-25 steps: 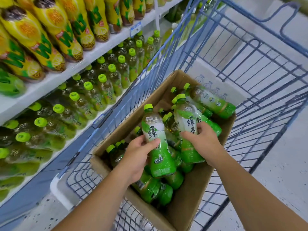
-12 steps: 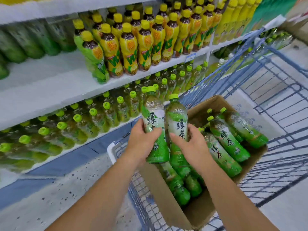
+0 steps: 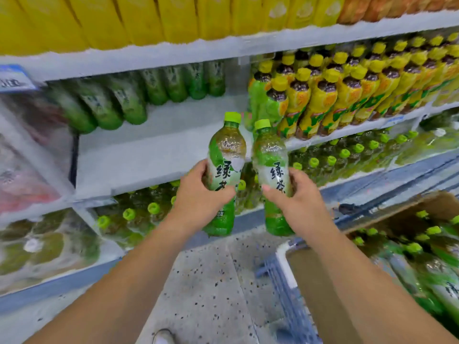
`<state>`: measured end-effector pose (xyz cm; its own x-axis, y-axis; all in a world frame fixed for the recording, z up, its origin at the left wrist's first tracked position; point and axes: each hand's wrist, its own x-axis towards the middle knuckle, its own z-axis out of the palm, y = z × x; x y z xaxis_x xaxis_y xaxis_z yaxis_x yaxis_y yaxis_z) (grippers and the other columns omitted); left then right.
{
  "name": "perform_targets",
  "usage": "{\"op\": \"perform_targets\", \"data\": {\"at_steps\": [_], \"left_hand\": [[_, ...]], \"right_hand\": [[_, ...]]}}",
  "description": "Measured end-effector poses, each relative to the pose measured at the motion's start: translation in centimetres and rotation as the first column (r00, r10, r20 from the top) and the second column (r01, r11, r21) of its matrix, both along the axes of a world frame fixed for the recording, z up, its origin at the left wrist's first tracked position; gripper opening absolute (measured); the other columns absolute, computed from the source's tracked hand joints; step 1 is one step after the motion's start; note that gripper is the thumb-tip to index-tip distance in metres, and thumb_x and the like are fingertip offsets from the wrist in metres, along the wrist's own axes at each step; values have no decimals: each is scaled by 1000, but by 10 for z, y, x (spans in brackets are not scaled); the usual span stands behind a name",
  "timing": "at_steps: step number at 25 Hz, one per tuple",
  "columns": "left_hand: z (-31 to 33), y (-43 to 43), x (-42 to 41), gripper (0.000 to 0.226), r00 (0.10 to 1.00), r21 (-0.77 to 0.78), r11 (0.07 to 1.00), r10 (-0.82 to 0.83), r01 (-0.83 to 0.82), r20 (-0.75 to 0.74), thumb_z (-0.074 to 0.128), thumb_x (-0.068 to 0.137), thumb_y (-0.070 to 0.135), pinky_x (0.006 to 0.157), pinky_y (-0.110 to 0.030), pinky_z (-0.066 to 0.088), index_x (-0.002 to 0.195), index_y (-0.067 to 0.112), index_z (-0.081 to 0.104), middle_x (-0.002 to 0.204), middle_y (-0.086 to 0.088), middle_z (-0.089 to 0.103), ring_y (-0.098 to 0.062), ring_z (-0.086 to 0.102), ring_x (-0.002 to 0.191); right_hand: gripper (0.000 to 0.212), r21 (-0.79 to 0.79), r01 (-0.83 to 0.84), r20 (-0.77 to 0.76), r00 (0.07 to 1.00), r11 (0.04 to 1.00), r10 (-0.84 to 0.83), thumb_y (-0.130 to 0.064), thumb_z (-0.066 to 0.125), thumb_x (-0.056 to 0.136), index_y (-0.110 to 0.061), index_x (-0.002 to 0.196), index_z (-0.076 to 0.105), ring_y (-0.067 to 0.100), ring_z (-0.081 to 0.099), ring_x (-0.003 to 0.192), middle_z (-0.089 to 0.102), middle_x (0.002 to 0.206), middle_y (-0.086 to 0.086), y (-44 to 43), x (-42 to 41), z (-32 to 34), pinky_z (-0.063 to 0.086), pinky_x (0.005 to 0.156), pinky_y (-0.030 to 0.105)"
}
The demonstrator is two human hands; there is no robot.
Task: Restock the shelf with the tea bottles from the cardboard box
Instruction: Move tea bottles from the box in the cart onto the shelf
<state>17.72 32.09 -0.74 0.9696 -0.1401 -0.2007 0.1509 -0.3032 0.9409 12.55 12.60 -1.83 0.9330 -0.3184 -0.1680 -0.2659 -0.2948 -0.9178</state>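
Your left hand (image 3: 198, 197) is clasped round the lower middle of one tea bottle (image 3: 227, 155), and your right hand (image 3: 300, 202) is clasped round a second tea bottle (image 3: 272, 155) just beside it. Both bottles stand upright, caps up; whether they touch each other is hard to tell. Your thumbs and palms cover the lower part of each label, and most of your fingers are hidden behind the bottles. Away from the grips everything is smeared, so no shelf tag can be read. Above and left of the left grip, the shelf (image 3: 149, 150) shows a bare white stretch, with a row of green bottles (image 3: 119, 100) at its back. Yellow bottles (image 3: 323, 100) are packed just right of the second bottle's cap. The shelf's front edge passes behind both bottles at finger height. Below and right of the right grip, the cardboard box (image 3: 323, 281) sits in the blue cart (image 3: 285, 294), cut off by the frame, with blurred boxed bottles (image 3: 422, 249) inside
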Motion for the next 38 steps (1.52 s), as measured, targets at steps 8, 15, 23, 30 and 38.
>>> {"op": "perform_targets", "data": {"at_steps": [8,15,23,30,38], "left_hand": [[-28,109,94,31,998,24,997,67,-68,13,80,73,17,73,-37,62,96,29,65,91,8,72,-11,71,79],[-63,109,138,32,987,-69,990,132,-126,91,79,73,14,71,-29,60,98,30,67,85,13,74,-5,71,80],[-91,111,191,37,912,-183,972,205,-147,354,80,75,10,72,-24,59,106,28,67,92,13,76,-2,71,85],[-116,120,221,48,751,-149,983,175,-104,637,81,75,13,85,-33,59,114,33,60,106,11,72,-4,68,99],[-135,128,213,34,761,120,957,130,-265,635,83,77,40,80,-18,53,107,28,74,98,19,71,3,64,91]], "right_hand": [[34,-15,-34,81,996,999,35,-33,75,84,-31,115,61,3,67,92,70,103,-15,102,122,-27,57,84,36],[29,113,-39,185,982,993,18,-33,75,84,-28,112,65,13,72,92,74,101,-9,122,204,-61,59,83,46],[36,65,-76,430,902,995,41,-26,74,87,-27,118,57,0,68,90,71,104,-10,133,251,-95,59,80,30],[54,17,-140,574,812,990,105,-28,72,88,-33,134,44,-4,64,102,65,115,-18,136,273,-120,54,86,25],[29,-186,-258,449,836,948,316,-34,64,93,-37,121,58,-6,62,102,67,112,-23,114,264,-127,51,82,14]]}}
